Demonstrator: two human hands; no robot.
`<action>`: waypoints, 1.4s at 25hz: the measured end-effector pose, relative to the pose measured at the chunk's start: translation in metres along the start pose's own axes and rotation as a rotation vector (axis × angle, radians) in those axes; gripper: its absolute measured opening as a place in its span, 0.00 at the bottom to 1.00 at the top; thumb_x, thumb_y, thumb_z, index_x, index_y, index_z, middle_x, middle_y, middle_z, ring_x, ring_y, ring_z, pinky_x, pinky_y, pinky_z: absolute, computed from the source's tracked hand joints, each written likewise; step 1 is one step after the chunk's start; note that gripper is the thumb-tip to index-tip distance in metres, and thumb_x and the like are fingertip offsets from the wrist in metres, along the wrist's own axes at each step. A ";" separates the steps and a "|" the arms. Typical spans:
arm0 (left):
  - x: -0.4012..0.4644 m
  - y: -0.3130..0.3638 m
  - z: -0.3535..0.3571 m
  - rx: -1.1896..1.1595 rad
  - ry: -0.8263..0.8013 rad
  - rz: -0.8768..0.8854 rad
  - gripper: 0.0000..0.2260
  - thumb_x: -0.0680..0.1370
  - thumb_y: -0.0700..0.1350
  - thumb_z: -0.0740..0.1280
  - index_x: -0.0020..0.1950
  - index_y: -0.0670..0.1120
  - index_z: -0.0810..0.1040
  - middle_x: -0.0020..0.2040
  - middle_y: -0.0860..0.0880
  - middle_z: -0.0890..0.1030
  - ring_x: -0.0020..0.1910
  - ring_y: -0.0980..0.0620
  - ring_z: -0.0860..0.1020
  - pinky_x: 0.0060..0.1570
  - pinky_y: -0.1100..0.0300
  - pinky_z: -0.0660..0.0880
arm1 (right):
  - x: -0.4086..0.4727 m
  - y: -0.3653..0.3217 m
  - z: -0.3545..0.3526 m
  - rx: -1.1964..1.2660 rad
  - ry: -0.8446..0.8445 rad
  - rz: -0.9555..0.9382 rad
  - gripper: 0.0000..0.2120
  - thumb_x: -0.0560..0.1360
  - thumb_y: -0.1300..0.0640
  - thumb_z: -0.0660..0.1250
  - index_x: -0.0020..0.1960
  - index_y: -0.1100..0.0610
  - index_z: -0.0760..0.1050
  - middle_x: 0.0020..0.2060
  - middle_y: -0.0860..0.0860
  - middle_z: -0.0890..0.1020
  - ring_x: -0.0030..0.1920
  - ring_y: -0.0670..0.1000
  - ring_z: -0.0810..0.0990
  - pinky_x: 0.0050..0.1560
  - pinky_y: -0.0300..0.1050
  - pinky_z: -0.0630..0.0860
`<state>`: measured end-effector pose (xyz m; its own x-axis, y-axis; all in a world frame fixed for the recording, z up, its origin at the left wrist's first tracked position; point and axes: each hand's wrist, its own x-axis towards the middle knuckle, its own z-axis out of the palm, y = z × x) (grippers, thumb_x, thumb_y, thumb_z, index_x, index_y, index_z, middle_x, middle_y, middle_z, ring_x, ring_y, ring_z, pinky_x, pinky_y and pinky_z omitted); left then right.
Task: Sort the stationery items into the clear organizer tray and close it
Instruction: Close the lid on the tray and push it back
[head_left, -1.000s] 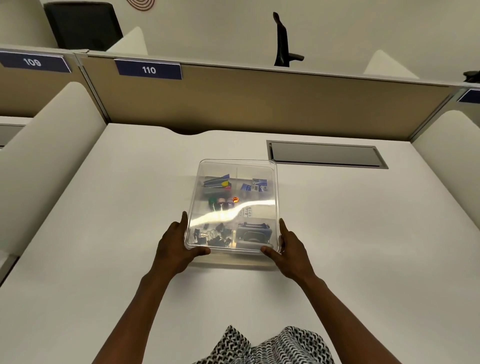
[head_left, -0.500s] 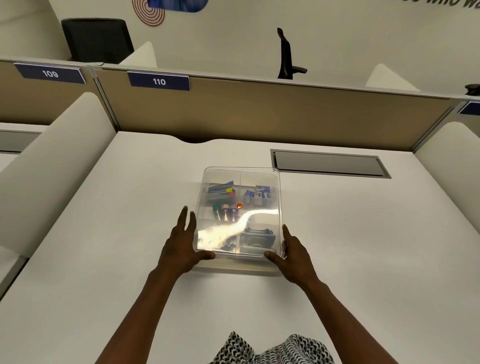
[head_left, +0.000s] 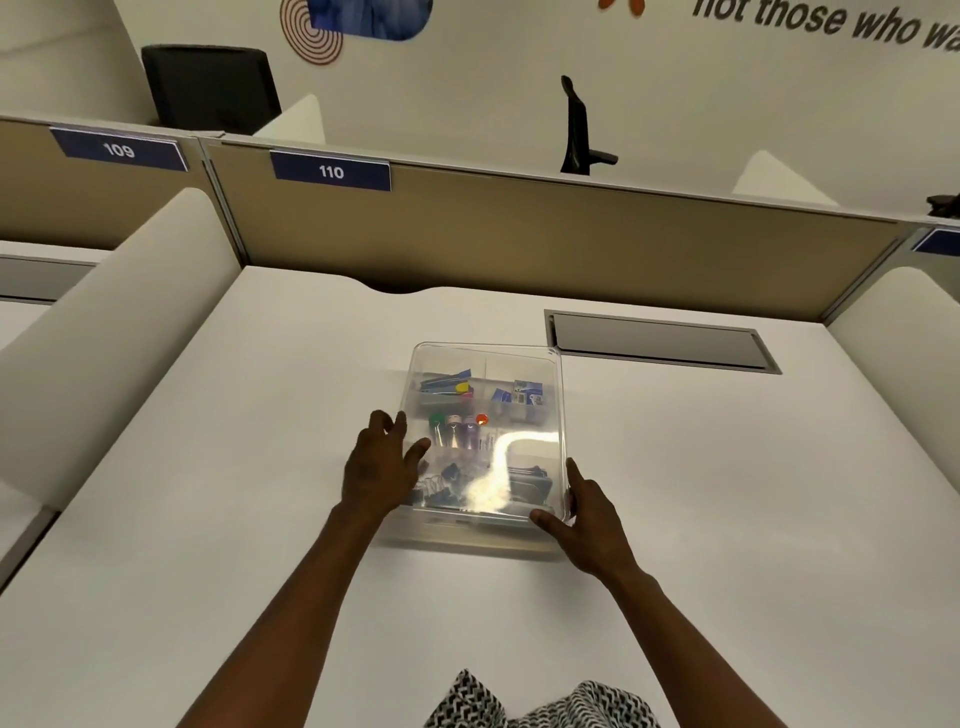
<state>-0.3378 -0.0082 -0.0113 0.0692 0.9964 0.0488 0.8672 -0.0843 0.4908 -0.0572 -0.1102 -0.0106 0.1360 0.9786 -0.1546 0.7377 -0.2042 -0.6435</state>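
Your left hand (head_left: 382, 470) lies against the left wall of the clear rectangular plastic organizer tray (head_left: 485, 358), near its front corner. Its fingers (head_left: 397, 423) are extended and loosely spread, the tips reaching forward along the tray's left edge, the thumb resting on the transparent lid (head_left: 540, 441). No curl around anything is visible; the hand presses flat.

Between your two hands the tray sits on the white tabletop (head_left: 208, 519) with the lid seated over it. Whether the lid is fully latched cannot be determined. Through the lid, just right of your left fingers, dark binder clips (head_left: 449, 480) fill the near-left compartment. Beyond them is a row of small cylindrical items with green, purple and orange caps (head_left: 457, 428). Farther from your fingers, blue flat items with a yellow piece (head_left: 447, 387) occupy the far-left compartment, and blue-and-white small packets (head_left: 519, 395) the far-right one. A dark boxy item (head_left: 530, 483) lies in the near-right compartment, partly washed out by glare.

Your right hand (head_left: 592, 525) holds the tray's near-right corner: thumb curled onto the front edge, fingers along the right wall.

Beyond your right fingers, well apart, a grey rectangular cable hatch (head_left: 660, 343) is set into the tabletop.
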 end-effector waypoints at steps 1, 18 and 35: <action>0.000 0.004 0.006 0.029 -0.004 -0.025 0.28 0.81 0.58 0.58 0.76 0.44 0.63 0.65 0.42 0.70 0.61 0.41 0.73 0.54 0.50 0.76 | 0.000 -0.001 -0.001 -0.002 0.000 0.000 0.45 0.72 0.42 0.73 0.80 0.52 0.53 0.52 0.51 0.74 0.50 0.48 0.73 0.49 0.37 0.69; 0.007 -0.007 0.027 0.018 -0.142 0.087 0.39 0.76 0.70 0.46 0.78 0.50 0.35 0.81 0.51 0.40 0.80 0.48 0.45 0.77 0.43 0.53 | 0.036 -0.019 0.003 0.547 0.331 0.429 0.21 0.78 0.40 0.65 0.43 0.59 0.78 0.37 0.51 0.80 0.41 0.53 0.79 0.38 0.42 0.71; 0.008 -0.008 0.030 0.020 -0.108 0.088 0.38 0.76 0.70 0.45 0.79 0.52 0.37 0.81 0.52 0.40 0.80 0.48 0.43 0.77 0.44 0.52 | 0.061 -0.027 0.029 0.730 0.526 0.620 0.21 0.79 0.46 0.65 0.34 0.58 0.73 0.30 0.52 0.76 0.35 0.54 0.73 0.37 0.44 0.71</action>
<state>-0.3291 0.0003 -0.0408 0.1974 0.9803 -0.0035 0.8649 -0.1724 0.4714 -0.0877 -0.0460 -0.0241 0.7423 0.5538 -0.3771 -0.1028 -0.4620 -0.8809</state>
